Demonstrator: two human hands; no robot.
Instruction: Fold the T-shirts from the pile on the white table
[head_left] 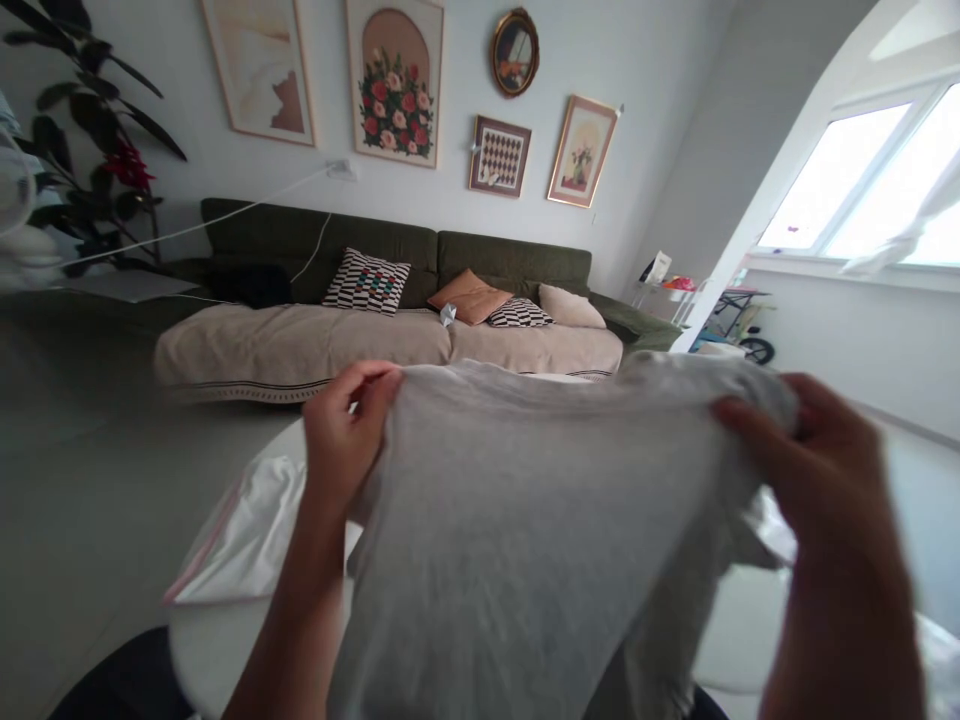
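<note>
A light grey garment [517, 520] hangs spread out in front of me, held up by its top edge. My left hand [346, 430] pinches the upper left corner of the cloth, fingers closed on it. My right hand [814, 460] grips the upper right corner, fingers curled round the bunched fabric. The cloth drapes down over a white round table [217, 640] and hides most of it.
A clear plastic zip bag [247, 535] with a pink strip lies on the table at the left. Beyond stands a dark green sofa [390, 250] with a beige cover and several cushions. A large plant [90, 150] is at the far left, windows at the right.
</note>
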